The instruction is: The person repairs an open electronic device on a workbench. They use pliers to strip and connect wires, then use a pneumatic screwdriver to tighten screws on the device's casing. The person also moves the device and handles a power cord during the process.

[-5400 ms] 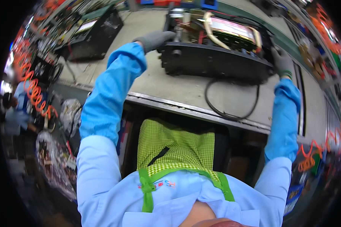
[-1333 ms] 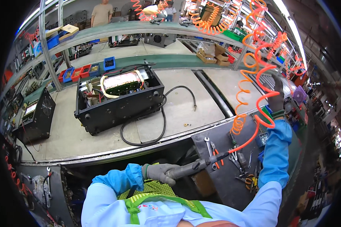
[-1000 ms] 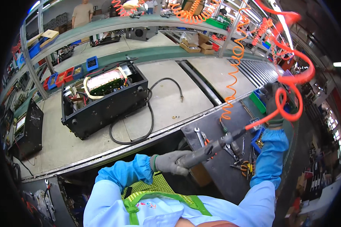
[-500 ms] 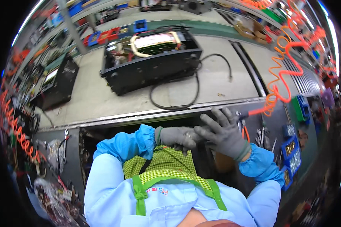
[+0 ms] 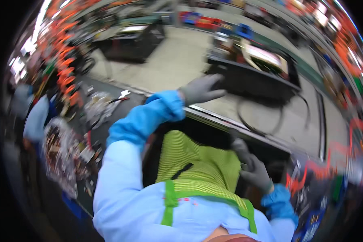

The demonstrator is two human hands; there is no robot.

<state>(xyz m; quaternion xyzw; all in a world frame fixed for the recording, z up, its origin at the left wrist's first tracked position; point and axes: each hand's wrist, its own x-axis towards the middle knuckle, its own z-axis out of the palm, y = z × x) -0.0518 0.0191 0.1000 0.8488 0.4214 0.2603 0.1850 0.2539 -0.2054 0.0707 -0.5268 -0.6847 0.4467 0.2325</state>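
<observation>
My left hand (image 5: 203, 89), in a grey glove, reaches out over the front edge of the workbench (image 5: 177, 60). Its fingers are stretched out and nothing shows in them. Closest to it is a long black open-topped case (image 5: 250, 82) with a wound coil block (image 5: 264, 55) inside; the fingertips appear near the case's left end, and contact cannot be made out. Low by the green checked apron (image 5: 197, 157) is my gloved right hand (image 5: 254, 169). Motion smears its fingers, and whether they hold anything is unclear.
A second black case (image 5: 129, 44) stands at the back left. A black cable (image 5: 270, 131) loops in front of the nearer case. On the left side surface lie a wrench (image 5: 124, 94) and plastic bags (image 5: 64, 157) of parts. Orange coiled hoses (image 5: 66, 60) hang at both sides.
The view has swung left. My hands, close together before, are now apart: the left has reached out toward the case, the right has dropped lower, its fingers no longer plainly spread.
</observation>
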